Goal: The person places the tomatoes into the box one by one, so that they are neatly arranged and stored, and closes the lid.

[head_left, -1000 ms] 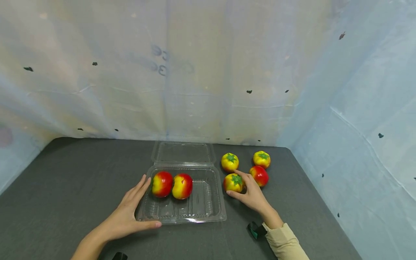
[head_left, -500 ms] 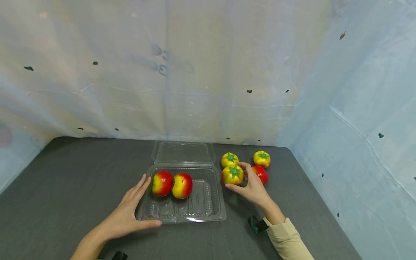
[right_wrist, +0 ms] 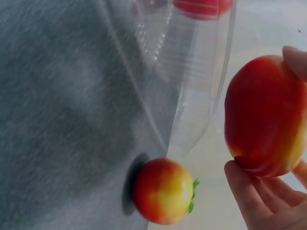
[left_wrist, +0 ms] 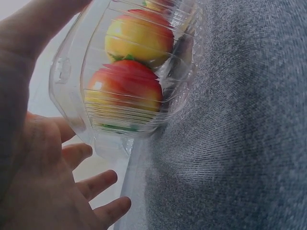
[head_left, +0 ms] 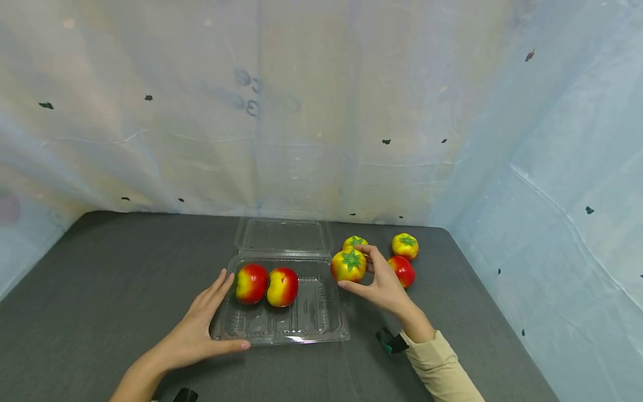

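Observation:
My right hand (head_left: 383, 283) holds a red-and-yellow persimmon (head_left: 348, 265) between thumb and fingers, raised over the right rim of a clear plastic clamshell box (head_left: 311, 324). In the right wrist view the held persimmon (right_wrist: 266, 117) hangs clear of the table, red side facing the camera. Two more persimmons (head_left: 251, 283) (head_left: 282, 287) lie on their sides in the left half of the box. My left hand (head_left: 193, 338) is spread with straight fingers along the box's left side, its thumb near the front left corner. In the left wrist view those fingers (left_wrist: 98, 184) curl round nothing.
The box's lid (head_left: 283, 237) lies folded back behind it. Right of the box, one persimmon (head_left: 354, 242) is partly hidden by the held one. Two others (head_left: 404, 246) (head_left: 401, 272) sit farther right. A pale sheet wall (head_left: 301, 139) borders the dark table (head_left: 125, 268).
My right hand has gripped the nearest persimmon, lifted it off the table and carried it left to the box's rim. The left hand has stayed in place.

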Motion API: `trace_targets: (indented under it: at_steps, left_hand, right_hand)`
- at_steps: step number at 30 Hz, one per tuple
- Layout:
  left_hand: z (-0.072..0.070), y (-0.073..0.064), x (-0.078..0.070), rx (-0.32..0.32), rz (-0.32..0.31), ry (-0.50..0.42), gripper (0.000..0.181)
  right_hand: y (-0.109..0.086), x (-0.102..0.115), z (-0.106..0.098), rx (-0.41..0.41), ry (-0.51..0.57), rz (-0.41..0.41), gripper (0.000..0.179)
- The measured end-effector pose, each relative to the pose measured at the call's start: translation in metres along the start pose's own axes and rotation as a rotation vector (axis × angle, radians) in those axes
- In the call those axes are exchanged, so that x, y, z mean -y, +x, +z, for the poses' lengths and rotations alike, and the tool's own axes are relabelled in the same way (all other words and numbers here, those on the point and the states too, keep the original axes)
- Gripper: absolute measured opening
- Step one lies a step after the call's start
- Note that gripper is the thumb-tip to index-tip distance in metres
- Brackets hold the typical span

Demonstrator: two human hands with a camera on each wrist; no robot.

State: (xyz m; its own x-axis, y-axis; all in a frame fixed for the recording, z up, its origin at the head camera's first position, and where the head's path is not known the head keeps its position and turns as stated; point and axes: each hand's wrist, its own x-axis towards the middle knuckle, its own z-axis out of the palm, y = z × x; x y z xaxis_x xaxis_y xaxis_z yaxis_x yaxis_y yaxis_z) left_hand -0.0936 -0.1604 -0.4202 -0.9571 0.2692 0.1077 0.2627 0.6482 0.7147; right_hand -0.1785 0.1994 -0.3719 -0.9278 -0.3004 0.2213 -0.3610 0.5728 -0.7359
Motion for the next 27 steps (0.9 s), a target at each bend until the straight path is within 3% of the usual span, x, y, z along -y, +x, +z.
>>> trace_targets:
  at_steps: [9, 19, 27]
  left_hand:
    - [-0.001, 0.000, -0.002, 0.011, -0.002, -0.006, 0.119]
    - [0.000, -0.001, -0.002, 0.005, -0.004, -0.002, 0.119]
    - [0.002, 0.000, -0.004, 0.015, -0.017, 0.004, 0.119]
  right_hand:
    - [0.006, 0.011, 0.009, 0.010, -0.077, -0.111, 0.078]
    - [0.009, 0.016, 0.020, 0.070, -0.109, -0.130, 0.075]
    - [0.009, 0.016, 0.024, 0.099, -0.142, -0.191, 0.077]
